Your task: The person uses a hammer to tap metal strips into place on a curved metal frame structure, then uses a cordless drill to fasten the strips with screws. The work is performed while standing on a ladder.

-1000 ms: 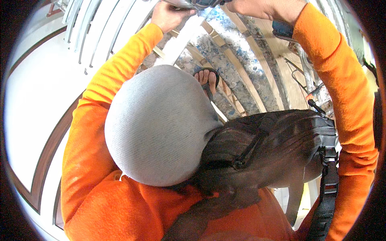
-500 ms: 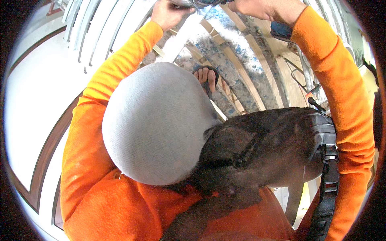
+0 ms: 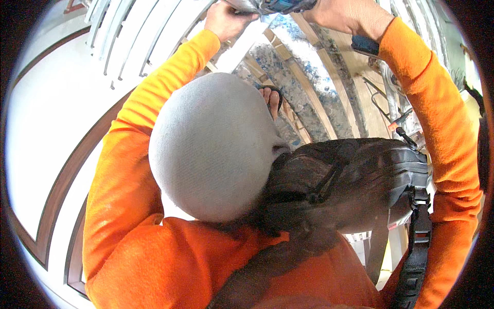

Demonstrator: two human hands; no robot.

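Observation:
Both my arms reach forward in orange sleeves to the top edge of the head view. My left hand [image 3: 229,21] is closed, thumb pressed along the left end of a dark blue and grey object [image 3: 285,5]. My right hand [image 3: 347,15] curls against that object's right end, its fingertips partly hidden. The top edge cuts the object off, so its kind does not show. A dark band [image 3: 365,45] sits at my right wrist. Below the hands runs a bright pale strip [image 3: 239,49].
Long pale metal bars [image 3: 123,38] lie at upper left. Wooden strips [image 3: 321,64] cross the speckled floor [image 3: 303,103]. My grey-clad knee [image 3: 213,147] and black bag [image 3: 350,180] fill the middle, beside my sandalled foot [image 3: 271,98]. A brown-edged white panel [image 3: 46,134] stands left.
My hands and the object appear slightly lower and farther right in the picture. My knee has shifted right and covers more of the foot. The grip looks the same.

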